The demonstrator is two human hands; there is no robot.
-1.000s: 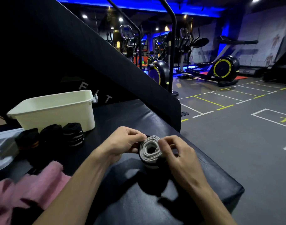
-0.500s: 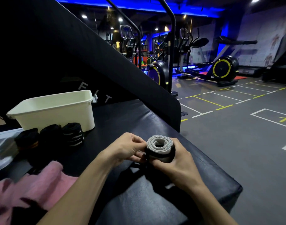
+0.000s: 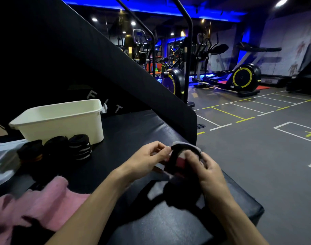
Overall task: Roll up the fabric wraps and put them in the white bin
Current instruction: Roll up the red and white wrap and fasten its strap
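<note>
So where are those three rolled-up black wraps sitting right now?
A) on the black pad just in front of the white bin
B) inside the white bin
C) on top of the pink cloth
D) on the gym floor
A: the three rolled wraps stand in a row on the black pad, against the near wall of the white bin, not inside it.

On the padded bench [image 3: 133,131], a bin [image 3: 62,119] is set at the far left. Three rolled wraps [image 3: 55,149] are lined up just before it. A towel [image 3: 36,200] is laid nearer, at the left edge.
</note>
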